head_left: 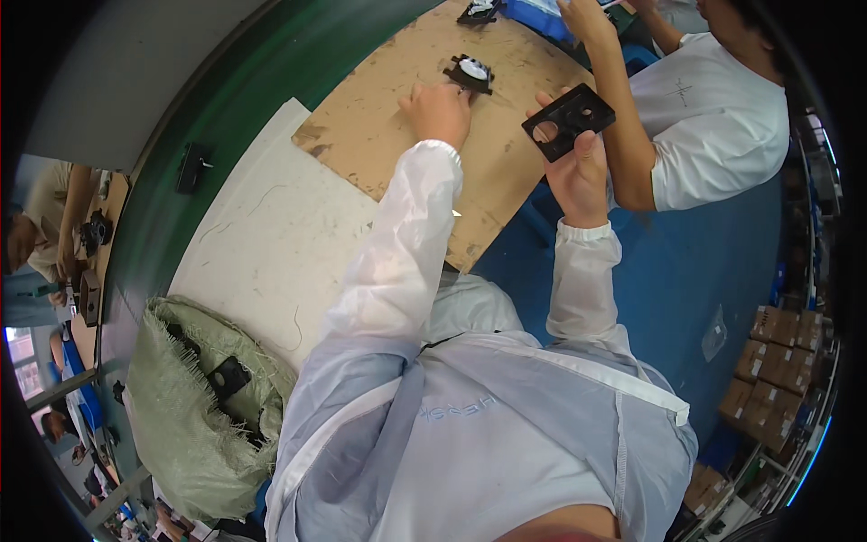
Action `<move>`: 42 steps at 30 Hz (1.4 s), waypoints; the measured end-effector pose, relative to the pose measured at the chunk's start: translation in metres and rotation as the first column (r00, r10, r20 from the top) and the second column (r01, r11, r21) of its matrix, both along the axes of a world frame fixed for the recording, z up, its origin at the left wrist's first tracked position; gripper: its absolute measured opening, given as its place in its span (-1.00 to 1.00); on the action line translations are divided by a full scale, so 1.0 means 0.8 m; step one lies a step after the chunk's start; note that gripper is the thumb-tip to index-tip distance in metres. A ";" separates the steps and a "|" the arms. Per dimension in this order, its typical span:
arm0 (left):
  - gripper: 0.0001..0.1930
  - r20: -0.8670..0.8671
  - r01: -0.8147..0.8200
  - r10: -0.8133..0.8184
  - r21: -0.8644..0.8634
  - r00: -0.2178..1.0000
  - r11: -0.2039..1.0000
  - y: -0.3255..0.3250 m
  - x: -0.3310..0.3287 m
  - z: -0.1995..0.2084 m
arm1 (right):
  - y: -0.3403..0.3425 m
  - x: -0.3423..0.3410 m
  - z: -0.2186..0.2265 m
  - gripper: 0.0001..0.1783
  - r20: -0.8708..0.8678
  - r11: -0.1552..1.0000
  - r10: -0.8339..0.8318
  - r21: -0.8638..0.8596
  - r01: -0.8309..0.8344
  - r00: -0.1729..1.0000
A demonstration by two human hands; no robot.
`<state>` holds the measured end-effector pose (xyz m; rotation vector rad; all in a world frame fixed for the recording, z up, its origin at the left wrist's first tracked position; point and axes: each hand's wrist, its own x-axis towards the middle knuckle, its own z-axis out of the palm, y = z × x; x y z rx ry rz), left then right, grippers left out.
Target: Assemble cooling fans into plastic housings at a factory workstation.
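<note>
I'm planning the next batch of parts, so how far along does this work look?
Done: nothing looks finished. In hand: the right hand holds up a flat black plastic plate with round holes; the left hand rests on the brown board beside a black-and-white round part. Left: more black pieces show in the open green woven sack.

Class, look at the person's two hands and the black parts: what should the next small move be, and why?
Probably bring the right hand over to the brown board and set its flat black plate by the round black part. The left hand already rests on the board next to that part, while the plate is held in the air, off the board's edge.
</note>
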<state>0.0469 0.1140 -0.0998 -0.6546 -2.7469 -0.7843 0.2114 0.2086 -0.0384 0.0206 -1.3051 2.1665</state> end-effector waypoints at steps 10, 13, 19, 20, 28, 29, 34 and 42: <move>-0.82 -0.048 0.124 -0.162 0.858 0.986 0.499 -0.165 0.043 0.094 | -0.064 -0.047 0.015 -0.31 0.233 0.950 0.036 0.293 -0.105 0.972; -0.84 0.019 0.021 -0.151 0.966 0.988 0.256 -0.199 0.051 0.119 | -0.123 -0.078 0.027 -0.30 0.214 0.924 0.130 0.327 -0.196 0.968; -0.83 0.042 -0.033 -0.037 0.978 0.998 0.208 -0.242 0.050 0.134 | -0.185 -0.108 0.050 -0.29 0.223 0.832 0.371 0.352 -0.430 0.901; -0.83 0.043 -0.037 -0.023 0.977 0.999 0.210 -0.247 0.050 0.136 | -0.191 -0.111 0.053 -0.29 0.222 0.827 0.384 0.349 -0.441 0.896; -0.84 0.067 -0.068 0.012 0.974 0.998 0.214 -0.259 0.044 0.142 | -0.216 -0.124 0.067 -0.45 0.196 0.840 0.424 0.281 -0.465 0.884; -0.85 0.064 -0.064 0.010 0.976 0.998 0.208 -0.260 0.043 0.143 | -0.216 -0.124 0.069 -0.45 0.199 0.839 0.423 0.282 -0.465 0.884; -0.87 0.059 -0.065 0.033 0.973 0.998 0.223 -0.259 0.040 0.145 | -0.215 -0.123 0.080 -0.46 0.231 0.824 0.425 0.301 -0.479 0.875; -0.89 0.059 -0.074 0.058 0.952 0.997 0.296 -0.256 0.042 0.152 | -0.207 -0.128 0.079 -0.47 0.282 0.804 0.431 0.312 -0.507 0.857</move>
